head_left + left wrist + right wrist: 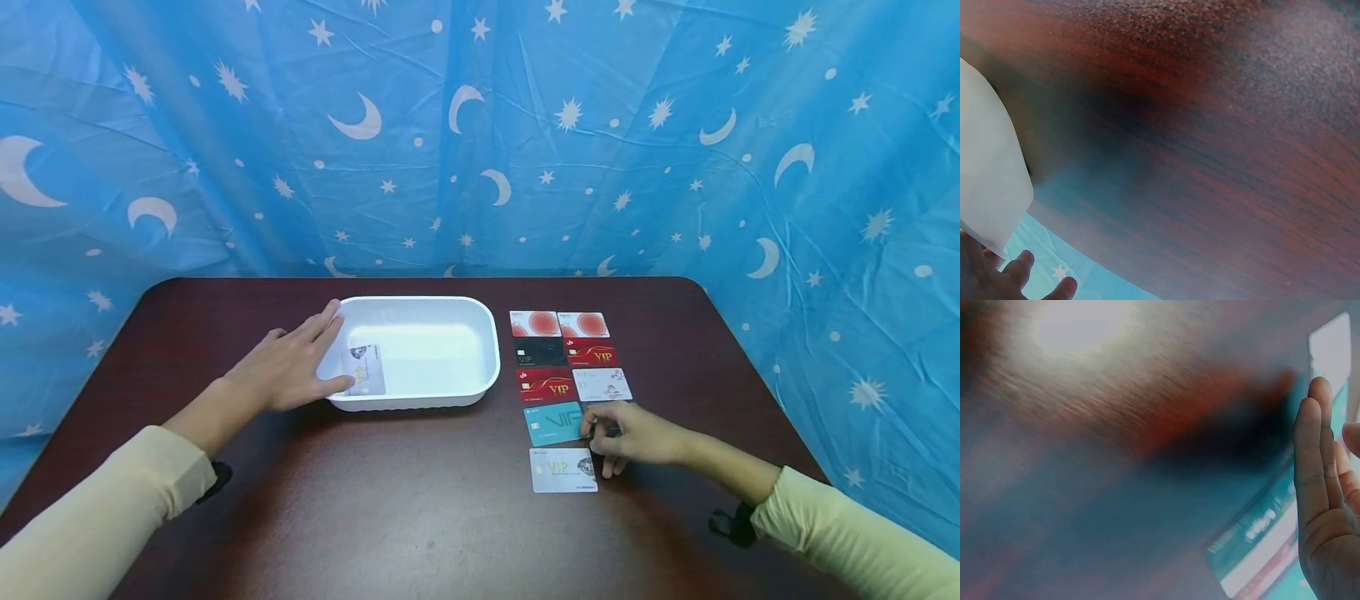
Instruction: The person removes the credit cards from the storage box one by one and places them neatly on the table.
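My left hand (288,362) lies over the left end of a white plastic tray (490,367), fingers spread along the rim and thumb reaching its near side. A silvery white VIP card (367,367) lies inside, by the thumb. My right hand (637,433) hovers low over the right column of cards, thumb and index finger bent and apart. Under it a dark card is mostly covered. Its fingertips are next to a teal VIP card (551,423), with a white VIP card (558,471) just nearer. In the right wrist view its fingers (1310,450) look fairly straight, beside a teal-and-white card (1260,531).
Farther back, two columns hold a black card (536,352), red VIP cards (590,352), white cards with red circles (536,323) and a white flowered card (602,384). The dark wooden table (420,517) ends at a blue star-and-moon curtain (480,217).
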A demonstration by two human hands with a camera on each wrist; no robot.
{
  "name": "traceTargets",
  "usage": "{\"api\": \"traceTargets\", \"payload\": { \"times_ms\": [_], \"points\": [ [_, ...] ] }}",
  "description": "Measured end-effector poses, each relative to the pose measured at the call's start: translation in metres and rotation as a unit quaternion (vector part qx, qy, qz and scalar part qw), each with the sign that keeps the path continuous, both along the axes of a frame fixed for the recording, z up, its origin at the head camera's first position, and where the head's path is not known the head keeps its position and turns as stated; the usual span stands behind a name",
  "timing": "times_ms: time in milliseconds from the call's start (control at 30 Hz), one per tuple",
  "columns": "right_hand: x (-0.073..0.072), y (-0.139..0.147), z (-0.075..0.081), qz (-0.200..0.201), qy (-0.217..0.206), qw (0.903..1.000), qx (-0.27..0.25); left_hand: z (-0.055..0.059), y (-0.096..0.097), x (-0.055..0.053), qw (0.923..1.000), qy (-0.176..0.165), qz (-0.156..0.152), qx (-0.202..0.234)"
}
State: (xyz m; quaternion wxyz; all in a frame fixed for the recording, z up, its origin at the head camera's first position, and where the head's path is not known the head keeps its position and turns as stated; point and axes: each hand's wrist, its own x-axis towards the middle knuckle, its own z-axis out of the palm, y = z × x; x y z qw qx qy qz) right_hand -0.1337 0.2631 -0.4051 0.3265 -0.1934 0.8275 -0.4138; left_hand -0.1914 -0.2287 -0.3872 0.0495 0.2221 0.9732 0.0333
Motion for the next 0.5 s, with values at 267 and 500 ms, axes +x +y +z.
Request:
{"api": "traceTargets", "payload": {
  "times_ms": [267, 500],
  "points": [
    [-0.034, -0.015, 0.034, -0.008, 0.077, 0.9970, -0.007, 0.001, -0.001, 0.000, 0.9999, -0.010, 0.005, 0.000],
    [-0.074, -0.046, 0.071, 0.009, 0.164, 0.9862, -0.016, 0.001, -0.001, 0.001, 1.0000, -0.008, 0.003, 0.003]
  ]
}}
